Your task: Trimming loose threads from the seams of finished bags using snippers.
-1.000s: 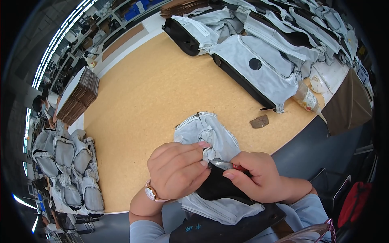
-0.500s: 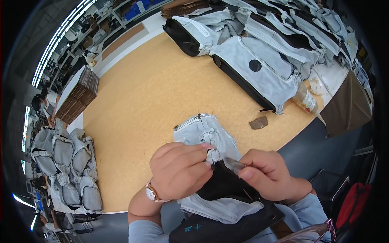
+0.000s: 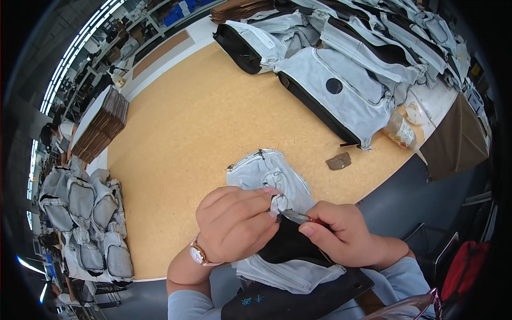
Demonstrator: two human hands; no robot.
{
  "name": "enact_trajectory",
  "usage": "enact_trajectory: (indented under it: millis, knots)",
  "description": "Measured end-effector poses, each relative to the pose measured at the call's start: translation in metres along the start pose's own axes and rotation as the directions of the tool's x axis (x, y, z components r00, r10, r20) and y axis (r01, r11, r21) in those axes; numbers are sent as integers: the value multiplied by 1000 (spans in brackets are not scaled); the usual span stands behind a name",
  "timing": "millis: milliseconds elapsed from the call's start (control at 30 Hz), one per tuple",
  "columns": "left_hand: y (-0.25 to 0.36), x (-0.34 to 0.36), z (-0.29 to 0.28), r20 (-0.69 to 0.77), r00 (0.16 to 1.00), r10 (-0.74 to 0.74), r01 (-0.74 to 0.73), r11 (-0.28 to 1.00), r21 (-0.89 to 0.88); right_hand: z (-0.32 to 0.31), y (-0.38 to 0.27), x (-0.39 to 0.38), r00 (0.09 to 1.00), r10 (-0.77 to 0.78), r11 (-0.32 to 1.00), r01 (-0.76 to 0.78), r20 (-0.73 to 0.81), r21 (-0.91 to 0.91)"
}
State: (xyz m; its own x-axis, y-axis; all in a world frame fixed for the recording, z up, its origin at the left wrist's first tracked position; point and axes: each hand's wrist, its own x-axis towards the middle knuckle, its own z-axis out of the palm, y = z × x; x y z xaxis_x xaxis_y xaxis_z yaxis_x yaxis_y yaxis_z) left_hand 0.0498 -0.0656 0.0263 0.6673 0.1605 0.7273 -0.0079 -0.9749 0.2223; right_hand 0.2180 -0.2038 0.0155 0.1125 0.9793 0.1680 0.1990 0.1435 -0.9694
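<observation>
A pale grey fabric piece with a black lining [image 3: 288, 242], apparently an inside-out bag, lies across the table's near edge and my lap. Its far end [image 3: 256, 169] spreads flat on the board. My left hand [image 3: 237, 221], with a watch at the wrist, pinches a gathered bit of the grey fabric [image 3: 278, 202]. My right hand [image 3: 341, 234] grips a red-handled metal tool [image 3: 294, 216] that looks like small scissors; most of its handle is hidden. The metal tip points left, right at the pinched fabric beside my left fingertips.
Grey and black bag pieces [image 3: 336, 101] are heaped at the far right. Near them are a clear bottle [image 3: 400, 133] and a brown scrap [image 3: 338, 161]. More grey pieces [image 3: 88, 224] and a stack of brown sheets [image 3: 101, 125] stand at left. A person [image 3: 58, 136] works beyond.
My right hand has moved slightly left and down. The tool's tip has come closer to the pinched fabric, and its red handle now shows. My left hand keeps its pinch.
</observation>
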Motion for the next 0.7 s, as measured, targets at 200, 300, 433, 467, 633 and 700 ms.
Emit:
enact_trajectory:
  millis: [200, 300, 433, 467, 633, 700]
  knots:
    - [2, 6, -4, 39, 998, -44, 44, 999, -19, -1, 14, 2, 965, 163, 855, -242, 205, 458]
    - [4, 8, -6, 72, 995, -71, 72, 997, -20, -2, 15, 2, 947, 178, 763, -304, 266, 571]
    - [-2, 10, -6, 117, 983, -139, 154, 979, -135, -4, 18, -1, 957, 184, 799, -279, 224, 533]
    - [-3, 9, -4, 101, 984, -147, 161, 977, -138, -6, 16, -1, 979, 158, 851, -202, 130, 485]
    - [-4, 3, 4, 68, 918, -391, 396, 892, -219, -17, 5, -3, 994, 99, 969, -87, -39, 229]
    - [-5, 4, 5, 46, 922, -385, 386, 897, -217, -14, 5, 1, 994, 57, 990, -46, -88, 133]
